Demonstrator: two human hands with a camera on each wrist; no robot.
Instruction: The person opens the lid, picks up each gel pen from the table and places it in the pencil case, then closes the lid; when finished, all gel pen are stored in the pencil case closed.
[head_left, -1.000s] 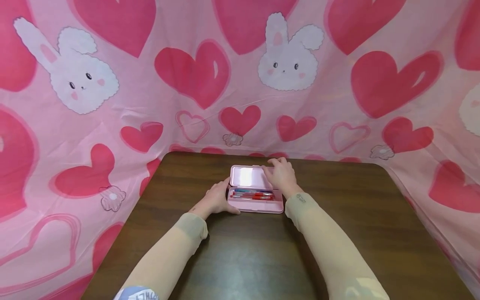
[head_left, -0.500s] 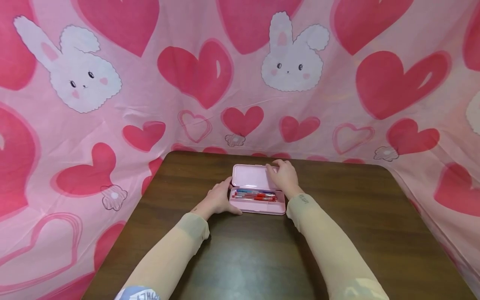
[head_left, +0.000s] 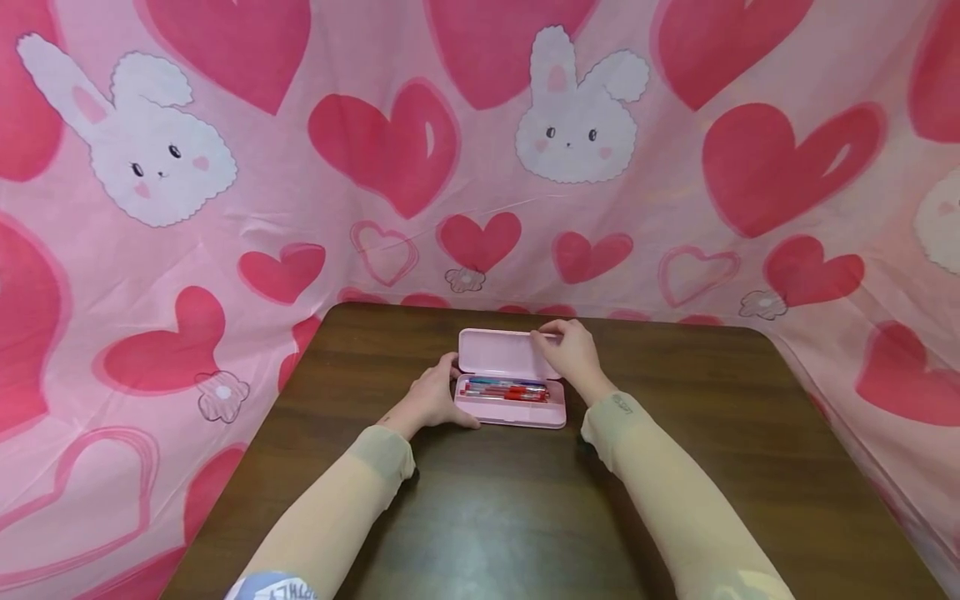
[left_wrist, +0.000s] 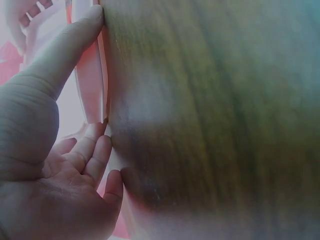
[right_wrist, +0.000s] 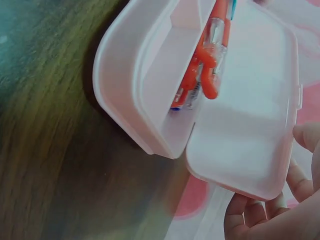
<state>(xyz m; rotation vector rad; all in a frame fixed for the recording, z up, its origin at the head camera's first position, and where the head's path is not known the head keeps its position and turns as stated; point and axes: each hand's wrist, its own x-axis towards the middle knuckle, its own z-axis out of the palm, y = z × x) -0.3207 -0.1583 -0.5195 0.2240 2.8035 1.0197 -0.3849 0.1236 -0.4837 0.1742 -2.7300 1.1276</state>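
An opened pink pencil case (head_left: 510, 412) lies near the far side of the table, with its lid (head_left: 495, 352) folded back. Several pens (head_left: 506, 388), red and blue among them, lie in the base. At the case's left end is my left hand (head_left: 429, 398), its straight thumb (left_wrist: 67, 47) along the front wall and its extended fingers by the end and rear corner. My right hand (head_left: 573, 354) holds the lid's far right corner. In the right wrist view, its thumb is at the rim and other fingers (right_wrist: 245, 212) curl behind the lid.
The brown wooden table (head_left: 495, 517) extends in front of the case and to both sides. A pink cloth (head_left: 480, 183) printed with hearts and rabbits hangs behind the table's far edge and along its sides.
My right hand has shifted slightly; its fingers now curl more over the lid's corner, and its wrist has swung a little to the right. The left hand stays at the case's end.
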